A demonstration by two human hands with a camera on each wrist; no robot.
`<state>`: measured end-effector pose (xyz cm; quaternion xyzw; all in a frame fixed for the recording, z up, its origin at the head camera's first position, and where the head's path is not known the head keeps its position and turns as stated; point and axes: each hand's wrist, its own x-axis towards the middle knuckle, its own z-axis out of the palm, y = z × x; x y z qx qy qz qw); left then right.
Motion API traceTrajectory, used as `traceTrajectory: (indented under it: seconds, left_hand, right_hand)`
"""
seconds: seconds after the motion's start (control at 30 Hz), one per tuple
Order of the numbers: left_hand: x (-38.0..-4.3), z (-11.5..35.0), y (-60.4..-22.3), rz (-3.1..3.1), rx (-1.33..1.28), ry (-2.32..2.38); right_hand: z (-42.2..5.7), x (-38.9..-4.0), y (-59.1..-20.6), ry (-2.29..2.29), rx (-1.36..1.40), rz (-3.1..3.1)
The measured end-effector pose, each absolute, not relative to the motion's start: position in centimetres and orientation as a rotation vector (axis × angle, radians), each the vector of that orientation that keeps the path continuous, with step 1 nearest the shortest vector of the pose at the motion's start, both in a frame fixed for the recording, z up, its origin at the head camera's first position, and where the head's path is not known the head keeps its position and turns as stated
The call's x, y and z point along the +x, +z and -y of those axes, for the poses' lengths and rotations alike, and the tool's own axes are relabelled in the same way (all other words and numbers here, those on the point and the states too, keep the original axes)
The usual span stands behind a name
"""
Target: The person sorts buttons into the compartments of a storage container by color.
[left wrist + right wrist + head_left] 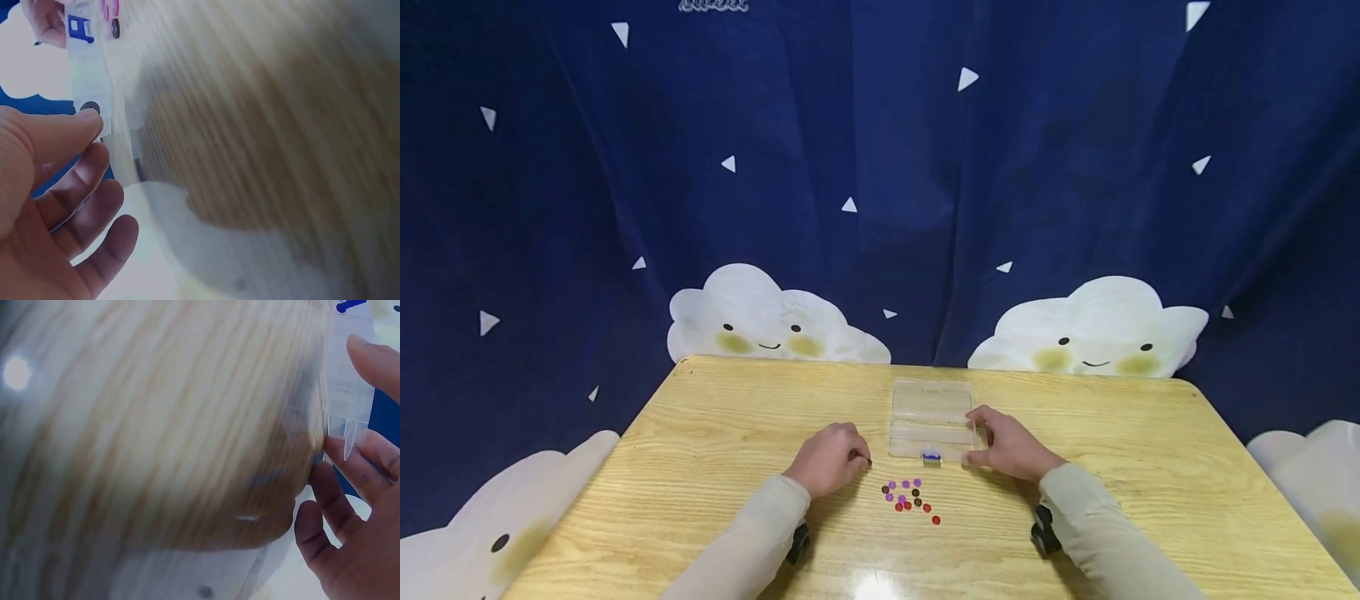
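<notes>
My left hand (829, 460) pinches a small dark round bead (90, 106) between thumb and index finger, above the table left of the box. The other fingers are loosely bent in the left wrist view. A clear plastic box (931, 408) lies with its lid folded back, its blue latch (932, 457) facing me. My right hand (1011, 444) holds the box's right side, thumb by the front corner and fingers farther back along the edge. In front of the box lie loose purple beads (906, 484), dark beads (915, 492) and red beads (936, 520).
The wooden table (715, 417) ends at a dark blue curtain (895, 167) with white clouds and triangles. A black wrist strap (1045, 531) shows under the right sleeve.
</notes>
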<state>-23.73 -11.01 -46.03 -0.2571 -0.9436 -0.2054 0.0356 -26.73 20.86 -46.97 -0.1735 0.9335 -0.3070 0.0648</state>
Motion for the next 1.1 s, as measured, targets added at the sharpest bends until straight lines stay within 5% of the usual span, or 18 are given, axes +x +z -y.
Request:
traceTrajectory:
  seconds: [1.1]
  left_hand:
    - [-27.0,8.7,-43.5,2.837,-0.61,-0.589]
  right_hand:
    - [-20.9,-27.0,-47.2,-0.939,-0.507,-2.823]
